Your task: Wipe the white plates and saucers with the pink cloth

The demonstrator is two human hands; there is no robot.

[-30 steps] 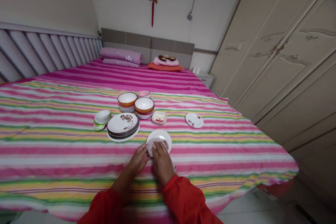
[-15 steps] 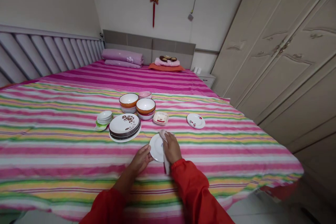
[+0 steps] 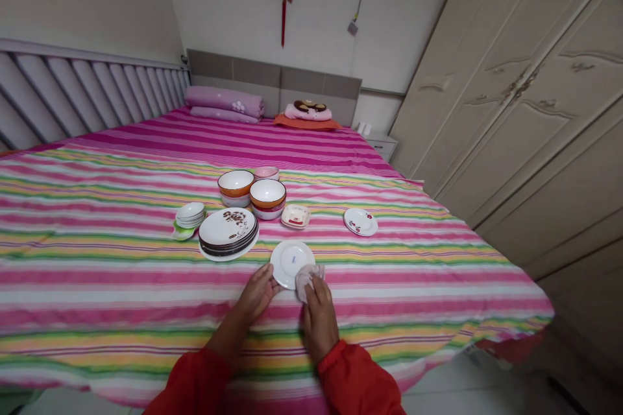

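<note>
White plate [image 3: 285, 260], lower-right rim hidden behind cloth [image 3: 304, 277].

Just ahead, between my left hand [image 3: 257, 293] and my right hand [image 3: 321, 322], the white plate [image 3: 285, 262] fills the gap. To my right, the striped cover [image 3: 433, 292] lies flat, so I can pass freely. Ahead and left, a stack of plates [image 3: 220, 231] stands in the way; farther, bowls [image 3: 267, 193] block me. Between the square dish [image 3: 295, 216] and the flowered plate [image 3: 360, 222], a path is open.
</note>
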